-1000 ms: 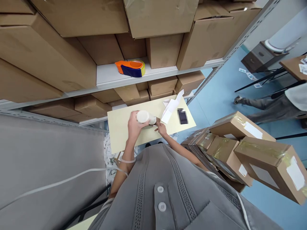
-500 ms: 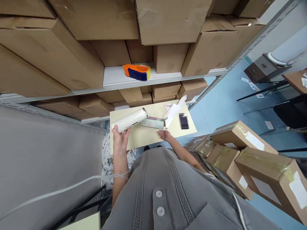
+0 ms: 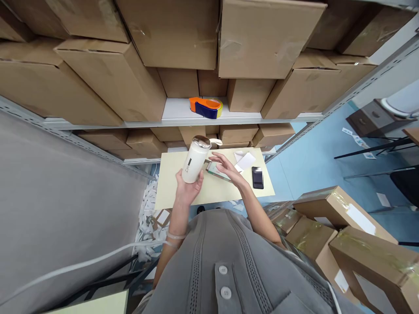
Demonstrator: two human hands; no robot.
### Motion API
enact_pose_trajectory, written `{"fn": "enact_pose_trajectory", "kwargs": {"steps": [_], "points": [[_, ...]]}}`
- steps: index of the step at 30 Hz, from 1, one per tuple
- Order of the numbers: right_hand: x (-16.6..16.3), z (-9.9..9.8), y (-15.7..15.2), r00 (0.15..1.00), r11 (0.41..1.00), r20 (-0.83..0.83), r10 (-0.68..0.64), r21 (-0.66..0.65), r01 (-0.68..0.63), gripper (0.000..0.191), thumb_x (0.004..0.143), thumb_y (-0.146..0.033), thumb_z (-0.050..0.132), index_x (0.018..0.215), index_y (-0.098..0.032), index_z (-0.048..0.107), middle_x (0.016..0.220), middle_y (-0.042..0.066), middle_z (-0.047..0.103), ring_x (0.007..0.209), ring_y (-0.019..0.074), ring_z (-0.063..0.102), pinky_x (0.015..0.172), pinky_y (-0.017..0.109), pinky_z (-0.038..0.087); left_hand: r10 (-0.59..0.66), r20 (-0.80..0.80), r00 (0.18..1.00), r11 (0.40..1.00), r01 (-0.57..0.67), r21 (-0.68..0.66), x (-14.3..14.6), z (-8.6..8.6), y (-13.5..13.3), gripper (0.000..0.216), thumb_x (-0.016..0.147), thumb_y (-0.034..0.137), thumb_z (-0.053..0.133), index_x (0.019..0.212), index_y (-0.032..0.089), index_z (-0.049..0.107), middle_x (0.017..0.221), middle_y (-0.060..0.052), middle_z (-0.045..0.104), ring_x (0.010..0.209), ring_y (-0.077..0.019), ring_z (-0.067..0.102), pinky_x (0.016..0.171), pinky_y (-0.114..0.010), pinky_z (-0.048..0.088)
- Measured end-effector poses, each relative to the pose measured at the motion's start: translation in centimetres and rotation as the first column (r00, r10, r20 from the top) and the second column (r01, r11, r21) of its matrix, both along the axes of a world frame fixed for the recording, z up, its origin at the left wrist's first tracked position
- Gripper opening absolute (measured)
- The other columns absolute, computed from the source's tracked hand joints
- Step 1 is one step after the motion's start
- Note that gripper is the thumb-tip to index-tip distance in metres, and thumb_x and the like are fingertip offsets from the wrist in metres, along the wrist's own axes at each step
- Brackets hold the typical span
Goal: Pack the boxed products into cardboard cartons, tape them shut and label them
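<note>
My left hand [image 3: 187,190] is wrapped round the lower end of a white flask [image 3: 195,159] with a silvery cap, held nearly upright above a small pale yellow table [image 3: 170,187]. My right hand [image 3: 225,168] hovers open, fingers spread, just right of the flask. Under that hand a pale green carton [image 3: 216,170] lies flat on the table. White papers [image 3: 245,159] and a black phone [image 3: 257,177] lie further right on the table.
Metal shelving [image 3: 209,122] full of brown cardboard boxes rises behind the table; an orange and blue tape dispenser [image 3: 206,107] sits on one shelf. Taped boxes [image 3: 330,209] are stacked on the blue floor at right. Paper scraps [image 3: 149,205] litter the floor at left.
My left hand has tipped the flask from lying sideways to nearly upright and carried it right. My right hand has risen from the table edge and spread its fingers over the green carton.
</note>
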State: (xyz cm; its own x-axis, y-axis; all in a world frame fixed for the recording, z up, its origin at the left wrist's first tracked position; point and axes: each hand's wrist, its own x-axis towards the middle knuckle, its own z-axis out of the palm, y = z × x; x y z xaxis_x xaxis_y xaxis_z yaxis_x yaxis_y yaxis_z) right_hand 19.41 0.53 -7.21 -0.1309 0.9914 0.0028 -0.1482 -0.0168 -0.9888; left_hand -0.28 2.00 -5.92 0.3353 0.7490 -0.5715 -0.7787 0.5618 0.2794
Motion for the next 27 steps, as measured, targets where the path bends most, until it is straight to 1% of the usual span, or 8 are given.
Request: {"fn": "enact_pose_trajectory", "kwargs": {"steps": [5, 10, 13, 15, 19, 21, 24, 27], "points": [[-3.1, 2.4, 1.4, 0.986, 0.984, -0.051, 0.157, 0.089, -0.152, 0.084, 0.071, -0.058, 0.078, 0.140, -0.025, 0.043, 0.135, 0.010, 0.060, 0.122, 0.0251, 0.057, 0.101, 0.039, 0.047, -0.341, 0.255, 0.905, 0.939, 0.343, 0.039, 2.8, 0.1, -1.6, 0.042, 0.094, 0.050, 0.043, 0.097, 0.014, 0.065, 0.075, -0.006, 0.064, 0.061, -0.0117, 0.061, 0.060, -0.022, 0.055], [-3.6, 1.9, 0.7, 0.999, 0.999, -0.044, -0.030, 0.016, 0.031, 0.066, 0.078, -0.055, 0.071, 0.131, -0.022, 0.050, 0.116, 0.007, 0.067, 0.102, 0.0242, 0.065, 0.084, 0.036, 0.054, -0.606, -0.228, 0.762, 0.742, 0.645, 0.183, 1.6, -1.7, -1.0, 0.064, 0.091, 0.069, 0.037, 0.096, 0.013, 0.067, 0.077, -0.009, 0.067, 0.063, -0.0183, 0.063, 0.065, -0.031, 0.052], [-3.3, 2.5, 0.3, 0.949, 0.971, 0.218, -0.230, 0.121, 0.207, 0.070, 0.075, -0.050, 0.073, 0.134, -0.021, 0.051, 0.125, 0.007, 0.064, 0.111, 0.0264, 0.061, 0.092, 0.038, 0.051, -0.413, -0.662, 0.625, 0.750, 0.646, 0.143, -0.3, -2.3, 0.5, 0.062, 0.091, 0.069, 0.038, 0.096, 0.013, 0.067, 0.092, -0.013, 0.071, 0.083, -0.0239, 0.067, 0.075, -0.034, 0.050], [-3.5, 3.3, -0.1, 0.815, 0.931, 0.456, -0.358, 0.241, 0.274, 0.076, 0.073, -0.043, 0.075, 0.141, -0.023, 0.047, 0.132, 0.008, 0.061, 0.116, 0.0289, 0.058, 0.098, 0.041, 0.047, -0.165, -0.801, 0.576, 0.785, 0.568, 0.247, -1.0, -1.9, 1.2, 0.058, 0.092, 0.068, 0.040, 0.104, 0.016, 0.064, 0.109, -0.013, 0.069, 0.098, -0.0252, 0.066, 0.084, -0.036, 0.049], [-5.3, 4.5, -1.1, 0.448, 0.870, 0.747, -0.492, 0.444, 0.215, 0.069, 0.082, -0.028, 0.065, 0.148, -0.024, 0.044, 0.126, 0.012, 0.062, 0.119, 0.0311, 0.055, 0.108, 0.048, 0.036, 0.052, -0.740, 0.671, 0.675, 0.523, 0.521, 0.1, 0.3, 0.7, 0.058, 0.090, 0.065, 0.049, 0.129, 0.022, 0.048, 0.140, -0.014, 0.054, 0.124, -0.0244, 0.057, 0.100, -0.040, 0.047], [-6.4, 5.0, -1.6, 0.353, 0.865, 0.792, -0.499, 0.482, 0.140, 0.066, 0.087, -0.022, 0.059, 0.150, -0.024, 0.042, 0.124, 0.013, 0.060, 0.120, 0.0297, 0.053, 0.112, 0.052, 0.030, 0.098, -0.676, 0.731, 0.693, 0.438, 0.573, 1.2, 1.3, 0.2, 0.067, 0.085, 0.060, 0.062, 0.138, 0.026, 0.038, 0.147, -0.013, 0.049, 0.131, -0.0239, 0.052, 0.104, -0.038, 0.046], [-7.1, 5.7, -2.3, 0.406, 0.880, 0.796, -0.448, 0.473, 0.044, 0.072, 0.088, -0.024, 0.060, 0.155, -0.025, 0.032, 0.128, 0.014, 0.055, 0.125, 0.0284, 0.050, 0.115, 0.054, 0.027, 0.156, -0.619, 0.770, 0.761, 0.306, 0.572, 1.8, 2.1, 0.3, 0.074, 0.079, 0.047, 0.075, 0.139, 0.024, 0.039, 0.143, -0.012, 0.053, 0.132, -0.0256, 0.052, 0.106, -0.037, 0.045], [-6.4, 5.9, -2.8, 0.628, 0.888, 0.660, -0.413, 0.446, 0.115, 0.079, 0.086, -0.044, 0.066, 0.154, -0.027, 0.031, 0.139, 0.014, 0.047, 0.132, 0.0287, 0.045, 0.111, 0.051, 0.036, 0.117, -0.574, 0.810, 0.823, 0.244, 0.512, 0.4, 2.5, 1.3, 0.063, 0.076, 0.043, 0.079, 0.127, 0.018, 0.054, 0.130, -0.012, 0.062, 0.125, -0.0290, 0.057, 0.102, -0.037, 0.049]]}}
